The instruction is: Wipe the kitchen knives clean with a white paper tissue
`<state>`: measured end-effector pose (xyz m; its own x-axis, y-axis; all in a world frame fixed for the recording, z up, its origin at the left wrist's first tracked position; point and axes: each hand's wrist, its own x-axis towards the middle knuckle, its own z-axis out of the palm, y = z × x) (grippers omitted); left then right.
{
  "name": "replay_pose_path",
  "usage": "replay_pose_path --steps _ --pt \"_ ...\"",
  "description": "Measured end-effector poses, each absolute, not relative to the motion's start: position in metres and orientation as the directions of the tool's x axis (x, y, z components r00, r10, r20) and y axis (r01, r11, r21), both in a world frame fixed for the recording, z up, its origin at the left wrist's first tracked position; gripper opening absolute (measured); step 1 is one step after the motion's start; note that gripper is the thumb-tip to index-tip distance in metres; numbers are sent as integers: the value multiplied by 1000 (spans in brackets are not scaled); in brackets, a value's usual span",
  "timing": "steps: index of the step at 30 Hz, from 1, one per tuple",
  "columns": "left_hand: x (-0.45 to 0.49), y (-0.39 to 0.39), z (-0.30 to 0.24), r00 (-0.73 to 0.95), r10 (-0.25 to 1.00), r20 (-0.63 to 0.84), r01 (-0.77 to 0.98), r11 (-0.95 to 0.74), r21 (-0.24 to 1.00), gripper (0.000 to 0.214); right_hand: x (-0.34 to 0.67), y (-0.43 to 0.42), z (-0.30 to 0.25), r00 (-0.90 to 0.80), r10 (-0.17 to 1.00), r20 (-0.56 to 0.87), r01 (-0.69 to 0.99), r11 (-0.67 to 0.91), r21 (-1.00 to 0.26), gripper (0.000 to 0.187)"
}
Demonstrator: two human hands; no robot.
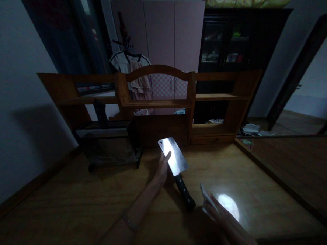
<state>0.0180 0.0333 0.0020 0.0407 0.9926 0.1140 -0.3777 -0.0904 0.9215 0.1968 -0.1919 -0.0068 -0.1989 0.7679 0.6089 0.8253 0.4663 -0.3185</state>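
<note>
A cleaver (174, 157) with a shiny rectangular blade and a black handle is in the middle of the wooden desk (74, 202), blade pointing away from me. My left hand (162, 169) reaches in from the lower left and grips the blade's left edge, thumb on its face. My right hand (219, 215) is at the lower right, near the cleaver's handle end, fingers closed on a small white cloth or tissue (206, 194).
A wooden shelf unit (156, 100) stands along the desk's back edge. A dark rack (109, 144) sits at the back left. A bright light patch (228, 205) lies on the desk. Behind are a pink wardrobe (172, 37) and a dark cabinet (230, 44).
</note>
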Motion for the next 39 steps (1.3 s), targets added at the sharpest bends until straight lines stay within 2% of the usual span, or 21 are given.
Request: replay_pose_path --steps 6,12,19,26,31,35,39 --pt "18 33 0 95 995 11 -477 36 878 50 164 -155 -19 -405 754 517 697 620 -359 75" --pt "16 30 1 164 986 -8 -514 93 853 44 147 -143 -29 -403 773 491 698 606 -382 86" --pt "16 31 1 160 986 -39 -569 124 813 38 165 -158 -40 -503 680 533 704 680 -204 65" --pt "17 27 5 202 978 -45 -651 168 740 37 175 -165 -52 -549 665 506 716 686 -126 65" --pt "20 24 9 226 974 -1 -667 155 728 40 159 -153 -41 -491 719 491 740 642 -201 67" --pt "19 23 11 198 980 -32 -660 157 734 39 143 -140 -24 -419 794 440 755 574 -318 77" --pt "19 25 9 204 977 -59 -695 187 695 37 130 -126 -11 -373 831 413 770 526 -363 82"
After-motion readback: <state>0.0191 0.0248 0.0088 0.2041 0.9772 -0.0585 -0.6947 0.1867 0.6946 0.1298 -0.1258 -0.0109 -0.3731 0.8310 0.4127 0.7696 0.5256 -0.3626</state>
